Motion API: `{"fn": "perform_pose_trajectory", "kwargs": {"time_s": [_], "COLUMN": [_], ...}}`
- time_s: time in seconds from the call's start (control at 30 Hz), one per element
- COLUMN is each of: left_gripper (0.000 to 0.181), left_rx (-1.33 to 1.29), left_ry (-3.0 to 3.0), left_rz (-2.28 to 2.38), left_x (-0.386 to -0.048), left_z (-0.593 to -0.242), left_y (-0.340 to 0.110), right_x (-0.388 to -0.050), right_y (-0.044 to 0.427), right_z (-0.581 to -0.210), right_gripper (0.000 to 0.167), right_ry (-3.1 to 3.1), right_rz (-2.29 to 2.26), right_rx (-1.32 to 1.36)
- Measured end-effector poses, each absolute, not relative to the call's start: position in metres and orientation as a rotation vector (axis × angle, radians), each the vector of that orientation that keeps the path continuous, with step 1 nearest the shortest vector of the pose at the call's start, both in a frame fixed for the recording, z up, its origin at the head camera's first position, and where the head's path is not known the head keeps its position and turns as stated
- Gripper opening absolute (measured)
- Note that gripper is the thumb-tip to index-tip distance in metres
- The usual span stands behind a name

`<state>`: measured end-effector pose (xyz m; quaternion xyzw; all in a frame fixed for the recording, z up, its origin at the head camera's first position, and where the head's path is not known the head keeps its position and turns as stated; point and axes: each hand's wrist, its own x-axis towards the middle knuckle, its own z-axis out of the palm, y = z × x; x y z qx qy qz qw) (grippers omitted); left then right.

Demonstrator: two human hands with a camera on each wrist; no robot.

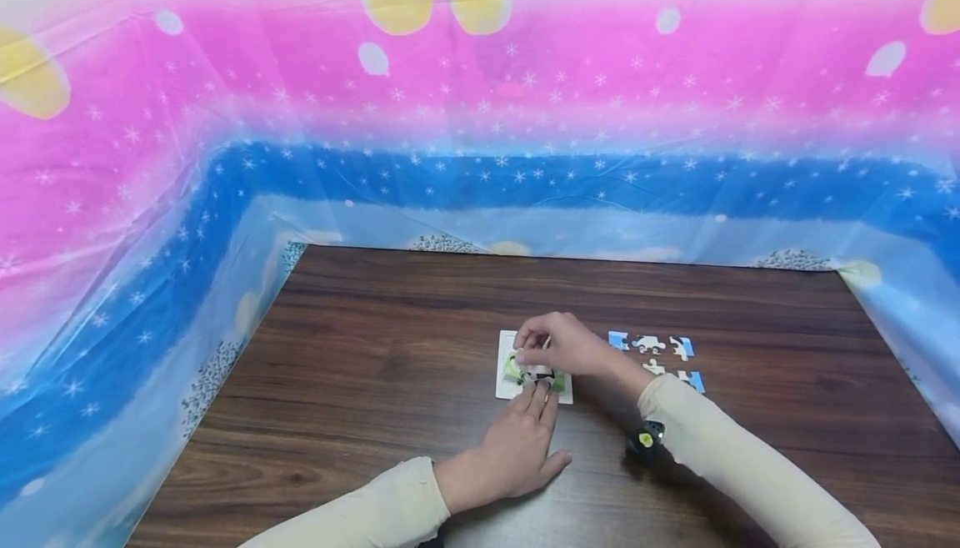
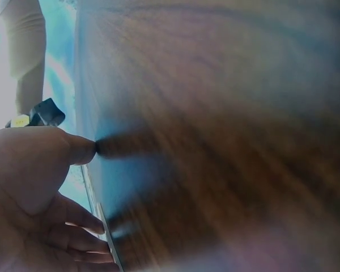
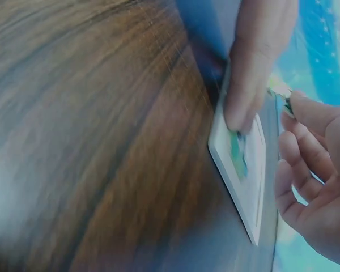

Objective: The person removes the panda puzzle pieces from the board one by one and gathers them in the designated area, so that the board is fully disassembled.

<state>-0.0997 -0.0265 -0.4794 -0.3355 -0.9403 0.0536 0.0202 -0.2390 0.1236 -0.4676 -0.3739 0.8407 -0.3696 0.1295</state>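
A small white puzzle tray (image 1: 505, 385) lies on the table, with green and white puzzle pieces (image 3: 237, 158) fitted in its middle. My left hand (image 1: 516, 448) rests flat, its straight fingertips pressing on the pieces at the tray's near side and its thumb spread to the right. Above the tray, my right hand (image 1: 564, 346) pinches a puzzle piece (image 3: 280, 89) between thumb and forefinger. In the right wrist view, that piece is held up off the tray and shows a green edge. The left wrist view is blurred and shows little of the tray.
To the right of the tray lie several loose puzzle pieces (image 1: 648, 344), white and blue, partly behind the right forearm. They lie on a dark wooden table (image 1: 360, 339). A pink and blue patterned cloth (image 1: 510, 181) hangs behind the table and along its sides.
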Motion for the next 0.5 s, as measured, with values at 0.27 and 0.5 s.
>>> {"fn": "perform_pose_trajectory", "kwargs": {"time_s": [0.27, 0.5], "left_gripper": [0.077, 0.076], "left_rx": [-1.037, -1.052], "left_ry": [-2.949, -2.972], "left_rz": [0.164, 0.128], "left_x": [-0.101, -0.103], "left_z": [-0.48, -0.48], "left_y": [-0.027, -0.027], "right_x": [-0.235, -0.222], "right_y": [0.164, 0.203], "right_z": [-0.457, -0.455], "right_gripper": [0.016, 0.013], "right_ry": [2.602, 2.665], "right_rz": [-1.078, -1.003], "right_rx": [-0.96, -0.849]}}
